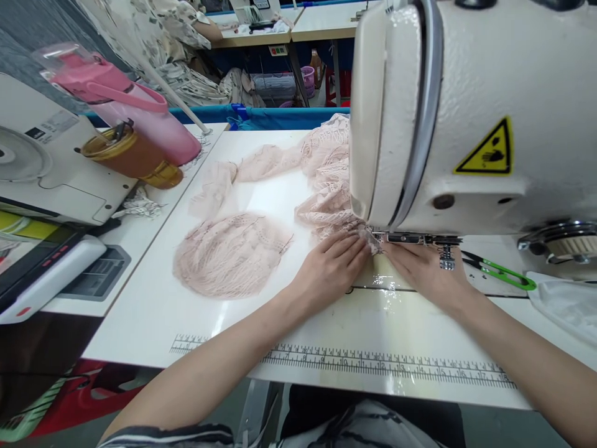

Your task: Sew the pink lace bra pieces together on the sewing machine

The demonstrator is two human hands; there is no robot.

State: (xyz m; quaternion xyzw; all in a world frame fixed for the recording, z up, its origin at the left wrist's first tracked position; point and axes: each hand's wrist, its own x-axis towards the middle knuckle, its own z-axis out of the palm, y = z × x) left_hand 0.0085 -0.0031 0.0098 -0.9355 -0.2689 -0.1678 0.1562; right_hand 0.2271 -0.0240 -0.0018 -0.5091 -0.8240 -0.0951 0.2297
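Sheer pale pink lace fabric (326, 186) lies bunched on the sewing table, running under the head of a white sewing machine (401, 124). My left hand (333, 261) rests on the fabric's near edge, left of the presser foot, its fingers stretched out and flat. On the other side, my right hand (431, 270) reaches under the machine head with fingers extended toward the same edge. The machine's lower parts hide some of that hand. A rounded heap of the same lace (233, 255) spreads to the left, joined to the bunch by a thin strip.
Green-handled thread snips (506, 274) lie right of my right hand, near white cloth (566, 305). A printed ruler (345, 361) runs along the table's front. A pink bottle (135, 112) and a brown cup (135, 155) stand left. Behind, a person's arm (208, 30) shows.
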